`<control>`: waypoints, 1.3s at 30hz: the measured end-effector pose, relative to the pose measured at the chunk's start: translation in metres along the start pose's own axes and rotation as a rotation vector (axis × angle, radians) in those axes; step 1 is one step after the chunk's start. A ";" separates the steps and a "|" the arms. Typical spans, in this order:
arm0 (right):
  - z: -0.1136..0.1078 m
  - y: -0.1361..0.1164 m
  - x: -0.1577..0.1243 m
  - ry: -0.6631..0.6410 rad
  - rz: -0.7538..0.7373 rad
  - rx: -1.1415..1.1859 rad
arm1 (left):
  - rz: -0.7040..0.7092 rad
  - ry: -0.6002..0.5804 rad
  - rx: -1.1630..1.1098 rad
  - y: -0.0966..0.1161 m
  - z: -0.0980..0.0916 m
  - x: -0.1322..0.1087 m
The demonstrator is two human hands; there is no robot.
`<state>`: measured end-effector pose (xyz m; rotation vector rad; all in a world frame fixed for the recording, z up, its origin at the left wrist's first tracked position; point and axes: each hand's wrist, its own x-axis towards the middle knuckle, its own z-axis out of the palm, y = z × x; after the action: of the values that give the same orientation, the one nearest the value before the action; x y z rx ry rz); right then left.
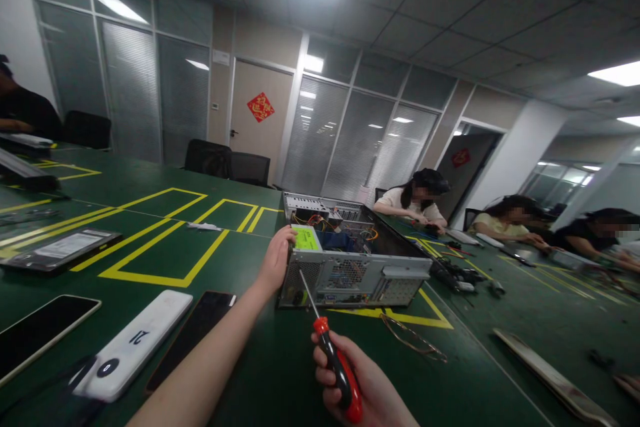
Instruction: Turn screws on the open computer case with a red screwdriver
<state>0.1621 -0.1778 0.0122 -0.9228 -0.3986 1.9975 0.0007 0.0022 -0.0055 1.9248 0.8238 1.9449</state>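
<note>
An open desktop computer case [375, 273] lies on the green table with its rear panel toward me. Inside it are wires and a power supply [306, 238] with a yellow-green label at the left corner. My left hand [277, 257] grips that left corner, its fingers curled over the top edge by the label. In my right hand [350, 377] is a screwdriver [334, 360] with a red and black handle, the fingers wrapped round it. Its shaft points up and away to the vented panel at the power supply. Whether the tip sits on a screw I cannot tell.
At the left lie a hard drive [60, 250], a white power bank [140, 343] and two phones, one a dark phone [193, 337]. A thin wire loop [413, 340] and black cables [457, 273] are right of the case. Other people sit at the table's far side.
</note>
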 end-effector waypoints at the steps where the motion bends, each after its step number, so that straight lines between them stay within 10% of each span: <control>1: -0.007 -0.001 -0.001 0.006 0.022 -0.073 | -0.003 0.001 0.000 0.000 0.000 0.000; 11: -0.061 0.008 -0.001 0.201 0.125 -0.073 | -0.003 0.007 -0.015 0.002 -0.001 0.000; 39: -0.056 0.009 0.004 0.263 0.088 -0.021 | -0.021 0.005 -0.008 0.003 -0.002 0.000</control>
<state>0.1963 -0.1832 -0.0329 -1.2167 -0.2348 1.9209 -0.0006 -0.0005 -0.0036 1.8994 0.8336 1.9390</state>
